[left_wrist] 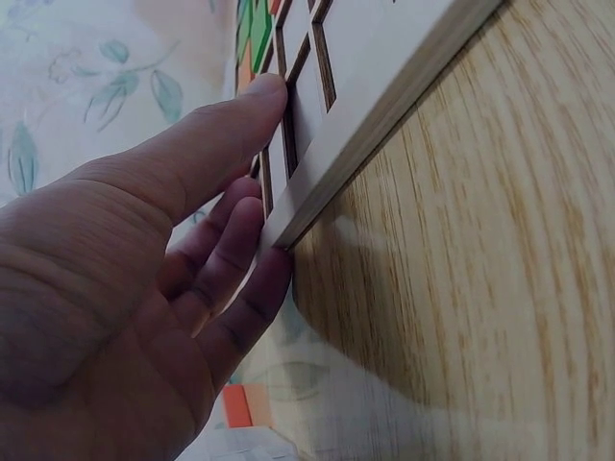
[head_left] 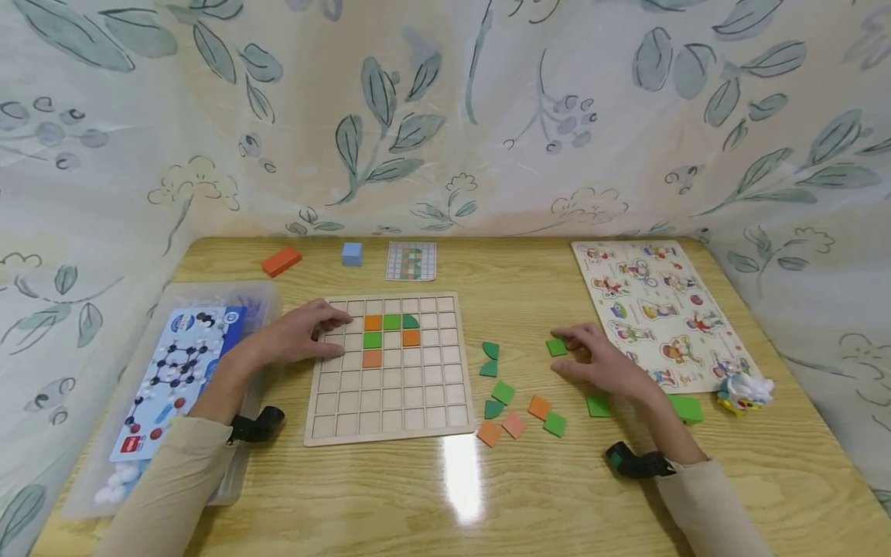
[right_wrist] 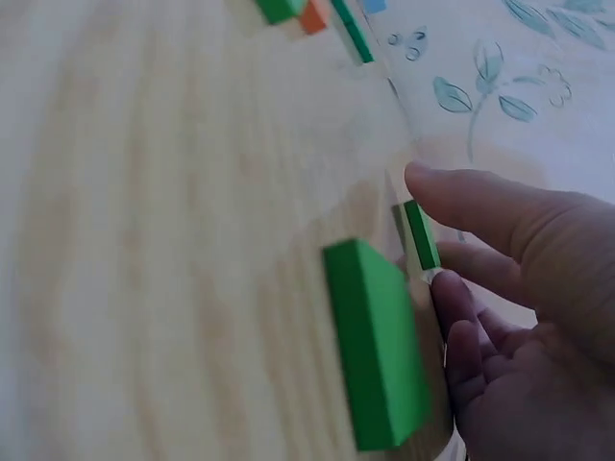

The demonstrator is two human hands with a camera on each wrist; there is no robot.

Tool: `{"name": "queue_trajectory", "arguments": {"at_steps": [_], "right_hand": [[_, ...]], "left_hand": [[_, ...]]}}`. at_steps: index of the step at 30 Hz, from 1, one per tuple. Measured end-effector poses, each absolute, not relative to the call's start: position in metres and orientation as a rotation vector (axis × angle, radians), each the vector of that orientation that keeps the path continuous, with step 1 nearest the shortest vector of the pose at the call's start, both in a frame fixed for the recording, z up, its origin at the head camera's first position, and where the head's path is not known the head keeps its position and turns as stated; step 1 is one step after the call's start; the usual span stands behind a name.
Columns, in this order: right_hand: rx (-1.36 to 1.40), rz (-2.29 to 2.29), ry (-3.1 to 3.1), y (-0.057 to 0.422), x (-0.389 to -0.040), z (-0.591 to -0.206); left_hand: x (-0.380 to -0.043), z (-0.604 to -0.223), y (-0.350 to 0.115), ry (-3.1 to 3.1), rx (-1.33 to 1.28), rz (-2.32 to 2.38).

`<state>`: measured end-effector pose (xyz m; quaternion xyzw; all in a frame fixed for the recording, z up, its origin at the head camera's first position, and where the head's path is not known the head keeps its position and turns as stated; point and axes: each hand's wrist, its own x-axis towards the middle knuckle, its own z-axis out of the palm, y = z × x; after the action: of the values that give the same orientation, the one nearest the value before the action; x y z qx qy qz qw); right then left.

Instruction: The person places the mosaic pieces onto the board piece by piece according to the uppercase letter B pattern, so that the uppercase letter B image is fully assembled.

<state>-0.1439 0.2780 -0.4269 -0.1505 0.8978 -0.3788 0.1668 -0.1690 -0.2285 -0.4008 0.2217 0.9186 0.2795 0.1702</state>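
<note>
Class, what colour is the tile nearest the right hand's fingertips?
Green; the tile shows best in the head view.

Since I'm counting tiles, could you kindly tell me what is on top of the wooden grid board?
The wooden grid board holds three orange squares, two green squares and one rounded dark-green tile. In the head view, the left hand hides part of its left edge.

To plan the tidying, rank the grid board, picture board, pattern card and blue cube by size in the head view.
Largest first:
1. Grid board
2. Picture board
3. Pattern card
4. Blue cube
</note>
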Motion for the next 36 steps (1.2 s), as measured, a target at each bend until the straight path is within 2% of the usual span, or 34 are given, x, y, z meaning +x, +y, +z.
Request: {"name": "queue_trajectory", "arguments": {"at_steps": [25,29,36], "right_hand": [[-0.456,-1.068,2.679,0.266,-0.149,-0.423],[-0.523,-1.127,2.662,0.236,-0.145,-0.412],[-0.791,-1.18,2.527,0.149,-0.135,-0.393]], "left_hand": [[-0.17,-0.402,-0.228,2.606,0.635,0.802],[-0.17,-0.403,-0.229,2.601,0.656,0.807],[-0.17,-0.401,-0.229,2.602,0.635,0.816]]}}
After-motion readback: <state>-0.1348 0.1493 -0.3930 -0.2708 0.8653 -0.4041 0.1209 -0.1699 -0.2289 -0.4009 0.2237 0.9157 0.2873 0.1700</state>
